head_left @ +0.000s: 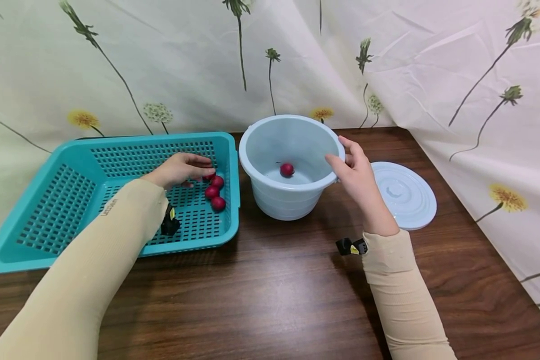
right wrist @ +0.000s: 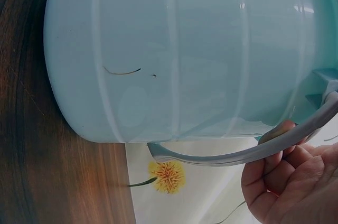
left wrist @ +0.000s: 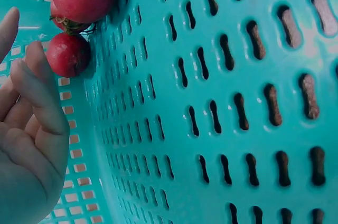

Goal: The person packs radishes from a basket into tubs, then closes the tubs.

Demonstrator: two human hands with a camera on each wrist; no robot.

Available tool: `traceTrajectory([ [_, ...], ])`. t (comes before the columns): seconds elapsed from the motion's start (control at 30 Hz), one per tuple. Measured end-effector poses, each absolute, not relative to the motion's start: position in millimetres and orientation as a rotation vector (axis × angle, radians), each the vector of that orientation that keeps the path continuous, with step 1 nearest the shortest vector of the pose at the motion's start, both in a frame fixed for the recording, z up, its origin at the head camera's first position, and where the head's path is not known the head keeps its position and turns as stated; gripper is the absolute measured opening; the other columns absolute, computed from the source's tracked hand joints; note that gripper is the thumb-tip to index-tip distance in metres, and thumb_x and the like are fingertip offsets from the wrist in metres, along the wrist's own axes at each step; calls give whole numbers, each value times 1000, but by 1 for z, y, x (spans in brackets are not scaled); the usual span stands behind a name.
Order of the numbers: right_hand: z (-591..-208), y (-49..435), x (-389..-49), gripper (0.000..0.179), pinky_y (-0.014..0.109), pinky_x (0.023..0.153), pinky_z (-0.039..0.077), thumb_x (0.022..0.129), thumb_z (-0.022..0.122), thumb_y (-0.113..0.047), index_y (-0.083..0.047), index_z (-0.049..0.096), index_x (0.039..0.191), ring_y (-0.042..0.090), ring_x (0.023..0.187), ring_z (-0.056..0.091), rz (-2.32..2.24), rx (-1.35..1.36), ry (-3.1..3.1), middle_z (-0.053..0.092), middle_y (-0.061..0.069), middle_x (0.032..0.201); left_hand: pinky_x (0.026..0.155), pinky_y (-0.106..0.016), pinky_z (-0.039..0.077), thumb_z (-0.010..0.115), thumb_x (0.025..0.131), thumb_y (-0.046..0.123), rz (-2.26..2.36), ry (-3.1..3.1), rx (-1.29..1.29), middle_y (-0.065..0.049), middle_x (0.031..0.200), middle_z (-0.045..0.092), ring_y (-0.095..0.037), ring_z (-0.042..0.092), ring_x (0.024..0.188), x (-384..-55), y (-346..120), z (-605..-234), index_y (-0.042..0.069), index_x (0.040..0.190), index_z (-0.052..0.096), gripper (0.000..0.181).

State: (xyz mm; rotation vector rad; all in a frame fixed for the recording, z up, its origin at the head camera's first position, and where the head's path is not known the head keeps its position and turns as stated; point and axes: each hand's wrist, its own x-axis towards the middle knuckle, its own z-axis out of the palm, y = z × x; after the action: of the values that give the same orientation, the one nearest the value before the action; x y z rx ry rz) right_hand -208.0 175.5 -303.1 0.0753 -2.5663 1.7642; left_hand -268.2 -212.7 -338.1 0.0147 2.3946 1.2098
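Inside the teal basket (head_left: 234,200), at its right end, lie several red radishes (head_left: 212,192). My left hand (head_left: 177,170) hovers at the farthest of them, its fingers loosely bent. In the left wrist view the left fingers (left wrist: 45,89) are beside a radish (left wrist: 68,55) and do not close round it. A light blue bucket (head_left: 284,200) stands right of the basket with one radish (head_left: 286,170) on its bottom. My right hand (head_left: 355,172) grips the bucket's right rim, thumb over the edge. The bucket's handle (right wrist: 227,156) hangs by the right fingers in the right wrist view.
A light blue round lid (head_left: 405,195) lies on the dark wood table (head_left: 270,290), right of the bucket. Behind the basket and bucket hangs a white cloth (head_left: 184,65) printed with flowers; it also runs along the table's right edge.
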Motion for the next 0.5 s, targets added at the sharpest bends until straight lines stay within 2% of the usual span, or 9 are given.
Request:
traceTrajectory([
  [0.27,-302,175,-207,63,20,66,48,98,56,-33,-17,33,154,7,80,61,1768,81,-2561,63,25,122,79,-34,51,60,100,32,1171,2420,22,-20,145,50,-25,57,105,-267,-213,-337,6,151,38,62],
  [0.5,-302,175,-207,62,19,66,48,98,55,-32,-17,33,154,5,77,60,1768,80,-2568,63,26,120,100,-51,48,59,100,29,1150,2433,-14,-22,148,45,-37,52,127,-264,-215,-335,4,151,36,61],
])
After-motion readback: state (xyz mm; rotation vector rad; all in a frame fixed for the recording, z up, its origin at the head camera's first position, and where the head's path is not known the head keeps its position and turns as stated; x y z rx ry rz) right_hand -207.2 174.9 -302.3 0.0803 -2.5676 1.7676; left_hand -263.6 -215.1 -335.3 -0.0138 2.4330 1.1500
